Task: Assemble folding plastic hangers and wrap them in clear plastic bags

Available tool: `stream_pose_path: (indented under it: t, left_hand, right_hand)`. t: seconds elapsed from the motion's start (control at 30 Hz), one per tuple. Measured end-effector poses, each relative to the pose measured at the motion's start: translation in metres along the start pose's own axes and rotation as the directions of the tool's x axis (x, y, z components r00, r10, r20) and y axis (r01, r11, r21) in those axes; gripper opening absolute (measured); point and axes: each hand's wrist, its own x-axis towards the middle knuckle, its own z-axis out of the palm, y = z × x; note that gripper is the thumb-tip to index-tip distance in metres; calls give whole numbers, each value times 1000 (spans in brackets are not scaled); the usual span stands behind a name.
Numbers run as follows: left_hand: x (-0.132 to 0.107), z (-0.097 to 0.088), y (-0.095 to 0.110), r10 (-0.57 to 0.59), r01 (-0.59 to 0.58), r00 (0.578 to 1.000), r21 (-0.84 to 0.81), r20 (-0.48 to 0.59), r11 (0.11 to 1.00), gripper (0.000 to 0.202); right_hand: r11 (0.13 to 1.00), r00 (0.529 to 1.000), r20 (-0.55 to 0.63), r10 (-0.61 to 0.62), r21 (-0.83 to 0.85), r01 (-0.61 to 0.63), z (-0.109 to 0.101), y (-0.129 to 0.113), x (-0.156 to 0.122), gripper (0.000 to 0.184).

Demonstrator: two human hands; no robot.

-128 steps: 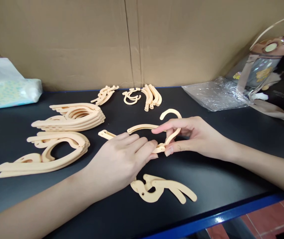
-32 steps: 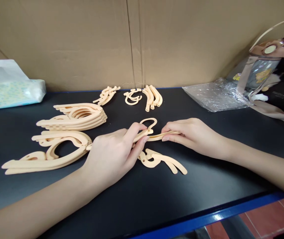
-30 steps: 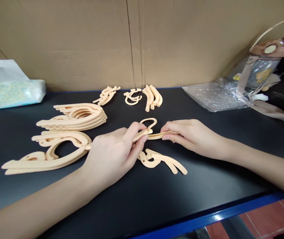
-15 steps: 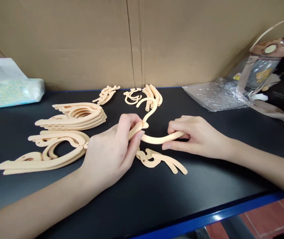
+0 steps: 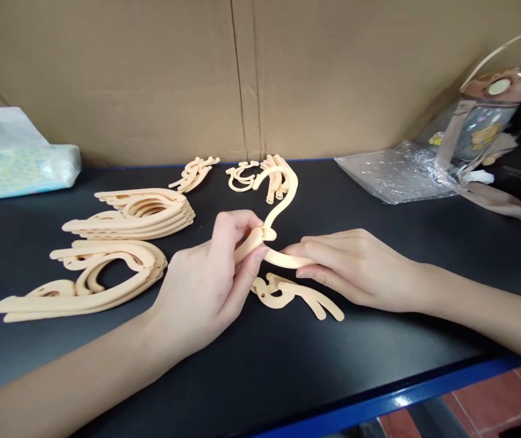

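Observation:
A cream plastic hanger [image 5: 275,213] is held upright over the black table [image 5: 379,340], its hook pointing up. My left hand [image 5: 206,286] is closed round its left arm, thumb and forefinger pinching near the joint. My right hand [image 5: 352,264] grips the hanger's right arm, fingers closed along it. Just below the hands, loose cream hanger parts [image 5: 294,295] lie flat on the table.
Two stacks of cream hanger arms [image 5: 137,216] [image 5: 91,280] lie to the left. Small piles of hooks and pieces [image 5: 263,173] sit at the back by the cardboard wall [image 5: 242,73]. A tissue pack [image 5: 18,164] is far left; a clear plastic bag [image 5: 392,173] and a handled bag [image 5: 493,121] are at right.
The hanger lay nearly flat between my hands a second ago; it now stands raised with its hook up. My right hand has slid inward along the right arm.

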Motion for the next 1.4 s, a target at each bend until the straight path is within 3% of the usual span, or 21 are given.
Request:
stream_pose_path:
  t: [0.27, 0.5, 0.73, 0.9, 1.2, 1.4]
  left_hand:
    - [-2, -7, 8, -142, 147, 988, -113, 55, 983, 16]
    - [-2, -15, 17, -249, 260, 965, -270, 78, 927, 24]
    - [9, -16, 22, -384, 406, 911, -500, 151, 765, 12]
    - [12, -15, 15, -497, 525, 836, -600, 232, 604, 17]
    - [12, -13, 7, -506, 549, 816, -648, 278, 528, 20]
    - [12, -12, 12, -494, 580, 794, -686, 354, 440, 26]
  right_hand:
    - [999, 999, -10, 46, 27, -46, -7, 6, -1, 25]
    - [996, 997, -68, -29, -91, 23, -4, 11, 1, 24]
    - [998, 998, -50, 26, -54, -29, -6, 12, 1, 28]
    - [998, 999, -23, 47, -29, -48, -7, 11, -2, 34]
    - [997, 1000, -18, 7, -81, -9, -6, 12, -3, 34]
    - [999, 992, -115, 50, 3, -49, -4, 12, -2, 31]
